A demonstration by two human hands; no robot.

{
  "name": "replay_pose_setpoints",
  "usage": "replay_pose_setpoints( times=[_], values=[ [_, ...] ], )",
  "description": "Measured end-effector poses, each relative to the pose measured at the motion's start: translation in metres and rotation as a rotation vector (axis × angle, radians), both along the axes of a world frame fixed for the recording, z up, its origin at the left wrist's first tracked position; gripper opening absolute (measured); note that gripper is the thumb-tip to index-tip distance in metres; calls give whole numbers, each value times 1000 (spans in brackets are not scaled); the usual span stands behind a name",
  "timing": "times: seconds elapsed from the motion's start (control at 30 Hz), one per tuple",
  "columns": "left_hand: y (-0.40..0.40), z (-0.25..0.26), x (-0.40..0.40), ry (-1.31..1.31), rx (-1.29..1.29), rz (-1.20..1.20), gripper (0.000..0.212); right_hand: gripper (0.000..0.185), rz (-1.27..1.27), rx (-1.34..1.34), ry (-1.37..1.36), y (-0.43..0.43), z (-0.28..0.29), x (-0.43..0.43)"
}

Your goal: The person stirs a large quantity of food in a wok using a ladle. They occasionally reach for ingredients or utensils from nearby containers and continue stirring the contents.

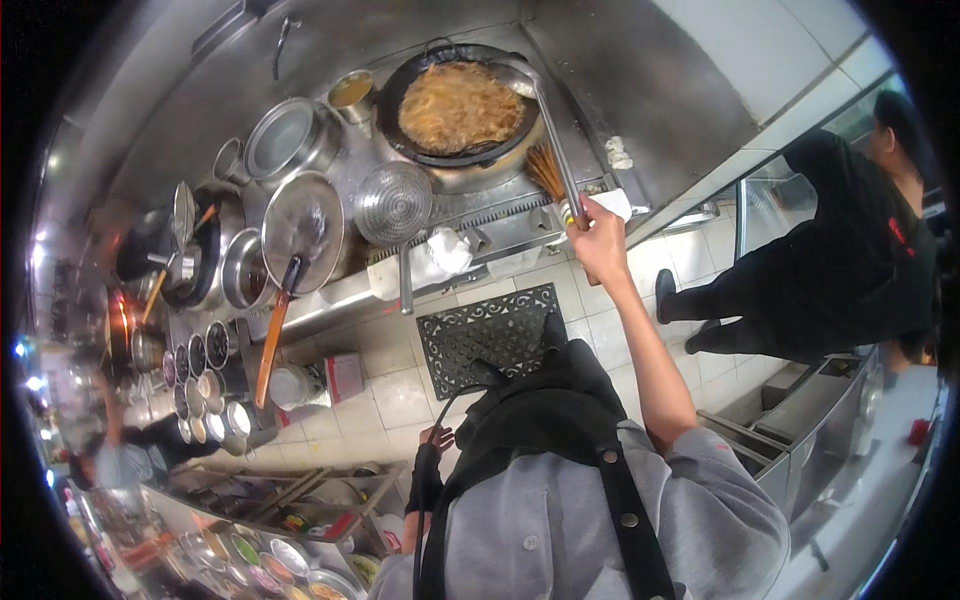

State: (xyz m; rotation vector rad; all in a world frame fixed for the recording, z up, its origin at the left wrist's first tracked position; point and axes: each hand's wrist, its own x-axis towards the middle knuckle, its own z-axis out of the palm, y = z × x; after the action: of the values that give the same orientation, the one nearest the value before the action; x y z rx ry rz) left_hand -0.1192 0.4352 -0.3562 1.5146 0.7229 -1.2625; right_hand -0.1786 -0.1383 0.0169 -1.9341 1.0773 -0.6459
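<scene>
My right hand point(601, 241) is closed around the handle of a long steel ladle point(556, 139). The ladle's bowl rests at the right inner side of a black wok point(388, 120), where browned food pieces point(461, 105) bubble in frothy oil. Just left of the handle is a bamboo wok brush point(546, 169), close to my hand. My left hand point(441, 438) hangs low beside my apron, fingers loosely apart and nothing visible in them; a black cover wraps its wrist. A perforated steel skimmer point(394, 204) lies left of the wok's front, its handle over the stove edge.
A fine-mesh strainer point(304, 225) with a wooden handle juts over the stove edge. Left of the wok stand a cup of yellowish liquid point(351, 91) and a lidded steel pot point(281, 139). A black mat point(487, 337) lies underfoot. People point(840, 247) stand right and far left.
</scene>
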Motion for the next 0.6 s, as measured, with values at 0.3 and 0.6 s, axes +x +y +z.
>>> replay_pose_setpoints(
  times=[0.3, 0.6],
  values=[
    [-83, 2, 10, -46, 40, -169, 29, 49, 7, -114, 179, -48, -102, -88],
    [-214, -3, 29, -112, 109, -793, 30, 69, 102, -115, 364, -93, -246, -118]
  ],
)
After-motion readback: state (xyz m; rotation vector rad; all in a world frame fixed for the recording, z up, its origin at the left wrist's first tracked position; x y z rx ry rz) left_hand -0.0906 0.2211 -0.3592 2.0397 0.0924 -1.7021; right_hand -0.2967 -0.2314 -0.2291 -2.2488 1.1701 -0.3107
